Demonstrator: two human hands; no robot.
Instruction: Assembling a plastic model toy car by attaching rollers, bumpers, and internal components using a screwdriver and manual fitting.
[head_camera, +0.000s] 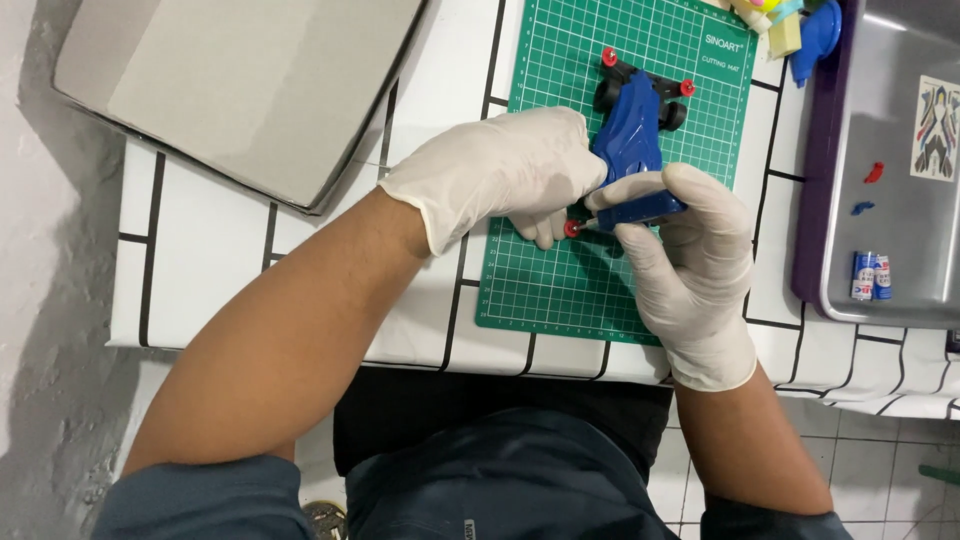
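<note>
A blue toy race car (630, 135) with black wheels and red hubs lies on a green cutting mat (570, 280). Both my hands wear white gloves. My left hand (510, 175) grips the car's near end from the left, fingers closed by a red hub (572, 228). My right hand (685, 250) holds the same end from the right, thumb and fingers wrapped over the blue body. The car's far wheels (608, 95) rest on the mat.
A grey cardboard box lid (240, 85) lies at the upper left. A metal tray (900, 200) on the right holds small batteries (870, 276), small red and blue parts and a sticker sheet. Blue and yellow pieces (800, 30) sit at the top. The table is white with black lines.
</note>
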